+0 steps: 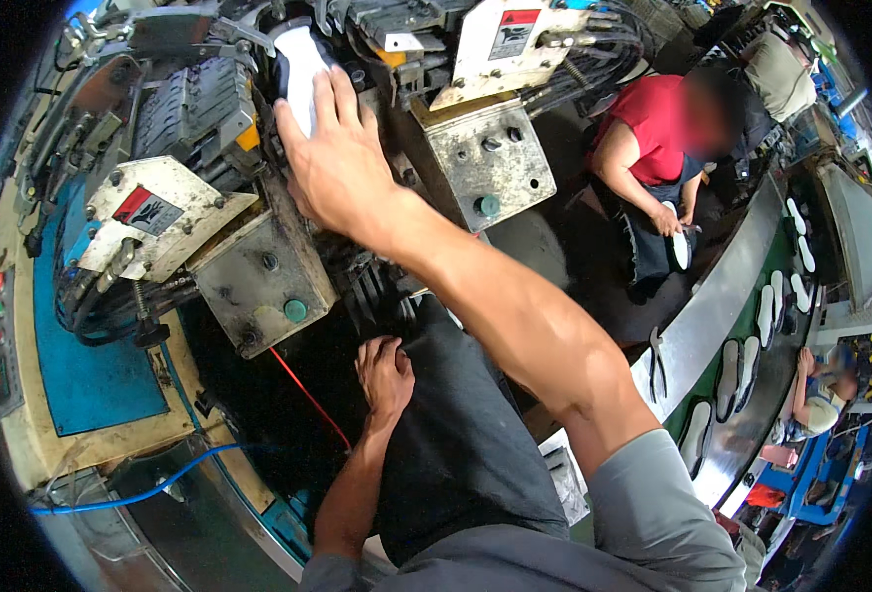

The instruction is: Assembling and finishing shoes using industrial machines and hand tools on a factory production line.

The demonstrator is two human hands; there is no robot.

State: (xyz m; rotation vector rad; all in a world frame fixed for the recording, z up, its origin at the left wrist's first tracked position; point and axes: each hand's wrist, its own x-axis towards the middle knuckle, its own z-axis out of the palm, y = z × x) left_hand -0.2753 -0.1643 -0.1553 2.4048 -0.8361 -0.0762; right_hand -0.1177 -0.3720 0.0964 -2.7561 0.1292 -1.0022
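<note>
The sole (301, 57) is white, the trousers (461, 424) black, the panel (101, 385) blue (cream-edged).

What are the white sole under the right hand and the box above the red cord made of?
White sole: matte and pale, perhaps fabric or fibreboard; the picture leaves it open. Box: probably painted metal, judging by its sharp edges and scuffed, stained finish.

A long, narrow shoe piece (303, 64) shows a smooth white underside, bordered at least partly by a dark edge. It lies white face up between the two metal sides of the machine (480, 163), well back from its near edge and tilted slightly. The right grip (342, 168) touches it, hiding part of its nearer end.
</note>
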